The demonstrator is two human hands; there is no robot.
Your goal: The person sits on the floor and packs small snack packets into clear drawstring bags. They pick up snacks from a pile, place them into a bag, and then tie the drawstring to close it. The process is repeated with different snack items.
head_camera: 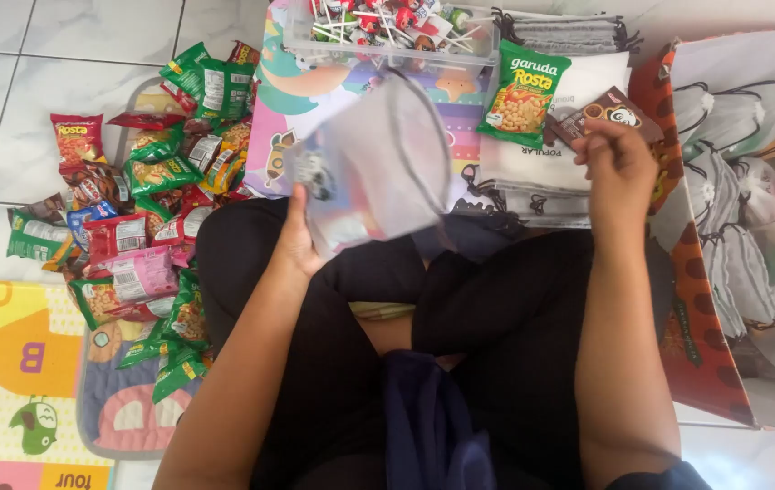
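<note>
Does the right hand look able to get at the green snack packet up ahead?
Probably yes: the right hand is just beside the green snack packet, nothing between them, though it already holds a brown packet.

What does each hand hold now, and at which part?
Left hand holds a grey drawstring pouch at its lower left edge. Right hand holds a brown snack packet by its lower end.

You have one view only, from the camera on your head, looking steeply down over your crossed legs (pixel 460 345) to the floor ahead. It sits close: your forearms fill the lower frame, your left hand (pixel 301 238) and right hand (pixel 622 163) mid-frame, the snack pile (pixel 138 209) left of them and the box (pixel 732 227) right.
</note>
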